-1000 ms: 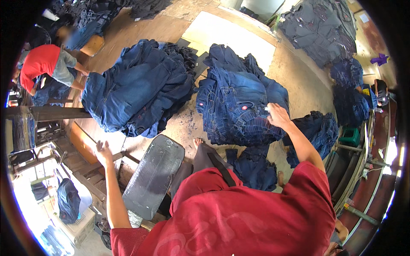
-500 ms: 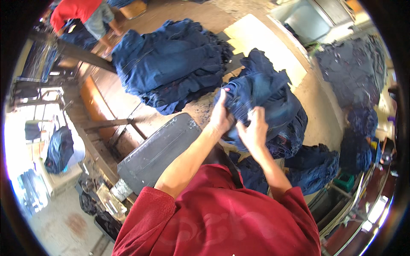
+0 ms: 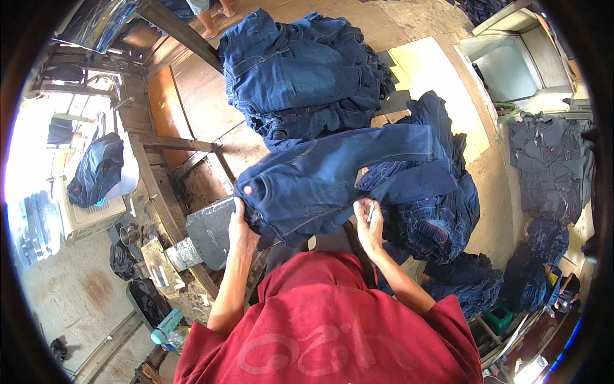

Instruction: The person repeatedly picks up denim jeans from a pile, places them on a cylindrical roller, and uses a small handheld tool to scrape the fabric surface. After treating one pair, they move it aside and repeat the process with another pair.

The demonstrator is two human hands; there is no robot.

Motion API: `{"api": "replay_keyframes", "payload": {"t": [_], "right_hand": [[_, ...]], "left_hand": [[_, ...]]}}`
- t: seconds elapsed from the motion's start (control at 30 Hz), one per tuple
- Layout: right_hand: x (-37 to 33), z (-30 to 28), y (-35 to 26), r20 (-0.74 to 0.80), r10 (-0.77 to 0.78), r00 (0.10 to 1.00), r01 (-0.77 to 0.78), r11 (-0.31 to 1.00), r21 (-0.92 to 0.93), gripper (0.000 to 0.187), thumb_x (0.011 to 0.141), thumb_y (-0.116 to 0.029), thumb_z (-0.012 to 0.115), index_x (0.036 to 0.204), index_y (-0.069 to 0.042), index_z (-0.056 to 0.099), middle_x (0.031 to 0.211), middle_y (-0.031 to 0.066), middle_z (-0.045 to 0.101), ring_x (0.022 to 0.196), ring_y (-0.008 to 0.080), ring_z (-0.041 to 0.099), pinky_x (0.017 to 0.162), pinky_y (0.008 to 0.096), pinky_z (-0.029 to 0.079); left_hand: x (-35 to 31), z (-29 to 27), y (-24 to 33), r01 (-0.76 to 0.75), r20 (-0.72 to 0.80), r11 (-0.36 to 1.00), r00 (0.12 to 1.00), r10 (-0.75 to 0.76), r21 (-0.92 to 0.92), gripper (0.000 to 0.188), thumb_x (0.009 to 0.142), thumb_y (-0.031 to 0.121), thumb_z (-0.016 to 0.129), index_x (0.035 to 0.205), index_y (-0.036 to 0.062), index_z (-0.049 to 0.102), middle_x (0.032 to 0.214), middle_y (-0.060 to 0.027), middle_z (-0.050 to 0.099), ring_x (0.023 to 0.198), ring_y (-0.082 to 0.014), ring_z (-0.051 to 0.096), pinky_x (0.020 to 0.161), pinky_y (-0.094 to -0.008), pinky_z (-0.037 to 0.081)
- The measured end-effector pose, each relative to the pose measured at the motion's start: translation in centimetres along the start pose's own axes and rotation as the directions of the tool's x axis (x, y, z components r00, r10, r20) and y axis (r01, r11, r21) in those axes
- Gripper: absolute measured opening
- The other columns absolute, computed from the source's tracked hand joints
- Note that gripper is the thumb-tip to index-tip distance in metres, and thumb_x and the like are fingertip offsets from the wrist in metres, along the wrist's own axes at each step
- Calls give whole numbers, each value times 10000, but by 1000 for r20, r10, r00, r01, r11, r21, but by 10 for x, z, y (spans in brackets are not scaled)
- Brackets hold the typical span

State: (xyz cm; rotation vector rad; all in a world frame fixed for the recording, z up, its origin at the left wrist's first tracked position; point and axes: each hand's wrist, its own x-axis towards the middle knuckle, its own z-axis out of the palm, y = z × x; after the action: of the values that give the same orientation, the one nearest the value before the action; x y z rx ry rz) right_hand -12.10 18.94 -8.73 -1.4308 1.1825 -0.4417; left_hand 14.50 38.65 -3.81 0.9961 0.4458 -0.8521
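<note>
A pair of dark blue jeans point(image 3: 307, 179) lies stretched out sideways in front of me, its waistband to the left and its legs to the right. My left hand point(image 3: 242, 232) is closed on the waistband edge, near a round pale and red spot. Just below the near leg, my right hand point(image 3: 369, 232) is closed around a small, light, narrow thing point(image 3: 371, 211) whose kind I cannot make out. The legs overlie a heap of more jeans point(image 3: 441, 217) at the right. A black padded board point(image 3: 208, 235) shows partly beneath the waist end.
A tall stack of folded jeans point(image 3: 288, 70) stands beyond my hands. Wooden beams point(image 3: 182, 35) and a frame run along the left. Dark garments point(image 3: 550, 160) and a green crate point(image 3: 497, 318) are at the right. Another person's legs point(image 3: 208, 22) show at the far edge.
The jeans, bunched between my hands over the right heap, are now spread out leftward. My left hand has moved left along with the waistband. The whole view has shifted too.
</note>
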Motion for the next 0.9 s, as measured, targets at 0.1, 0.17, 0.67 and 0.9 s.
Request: {"api": "replay_keyframes", "payload": {"t": [0.1, 0.17, 0.67, 0.9], "right_hand": [[15, 13, 24, 38, -265, 963, 258, 957, 135, 387, 1009, -299, 807, 1106, 5, 588, 979, 90, 608, 884, 232, 574, 828, 382, 509], [5, 15, 34, 199, -77, 977, 118, 971, -206, 500, 978, -413, 829, 1032, 2, 557, 889, 117, 579, 818, 265, 556, 767, 428, 492], [56, 45, 40, 670, 529, 521, -844, 203, 496, 1122, 998, -822, 533, 1630, 80, 316, 1646, 303, 460, 1563, 402, 416, 1298, 566, 321], [81, 29, 42, 543, 744, 390, -818, 9, 575, 873, 985, -731, 650, 1583, -118, 480, 1555, 208, 567, 1404, 411, 570, 1170, 565, 476]], "left_hand": [[25, 10, -23, -1, -80, 995, 997, -7, -96, 630, 1130, 476, 586, 1592, 55, 508, 1527, -138, 644, 1371, -331, 643, 1169, -580, 513], [34, 13, -39, 94, 50, 991, 995, -90, -99, 649, 1120, 469, 612, 1602, 51, 492, 1533, -146, 639, 1376, -325, 638, 1161, -583, 518], [21, -156, 105, 1, -404, 840, 877, 260, 543, 539, 1106, 334, 672, 1505, -21, 597, 1427, -130, 701, 1194, -256, 721, 1052, -429, 574], [-14, -43, 92, 142, 340, -440, 446, 828, 887, 605, 915, 279, 873, 1378, 6, 594, 1381, -241, 642, 1336, -430, 589, 1113, -498, 480]]}}
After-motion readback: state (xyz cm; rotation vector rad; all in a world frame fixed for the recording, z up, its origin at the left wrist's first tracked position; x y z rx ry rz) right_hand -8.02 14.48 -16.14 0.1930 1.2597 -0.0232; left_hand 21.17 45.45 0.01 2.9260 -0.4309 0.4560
